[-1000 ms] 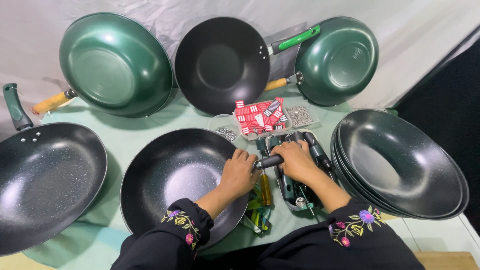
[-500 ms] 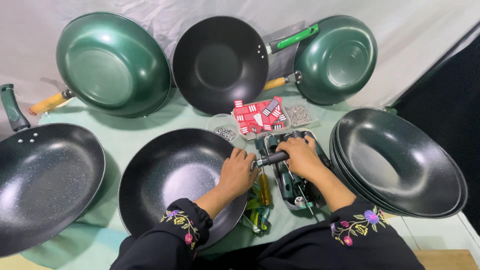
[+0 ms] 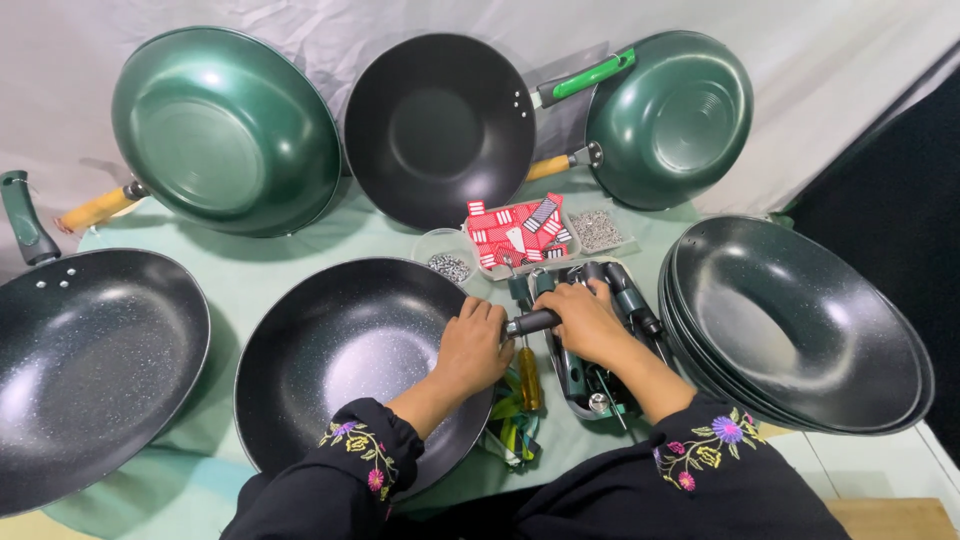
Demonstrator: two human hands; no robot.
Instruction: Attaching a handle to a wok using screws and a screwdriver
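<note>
On a green-covered table point(image 3: 300, 265) against a white cloth backdrop, the left hand point(image 3: 478, 345) grips a black pan's point(image 3: 345, 360) rim; the right hand point(image 3: 588, 322) clasps its dark handle point(image 3: 532, 322), pointing right.

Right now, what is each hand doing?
Left hand: closed on the rim of the black pan.
Right hand: closed on the dark handle.

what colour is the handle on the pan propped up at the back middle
Bright green, on the black pan; its handle shows best in the head view.
</note>
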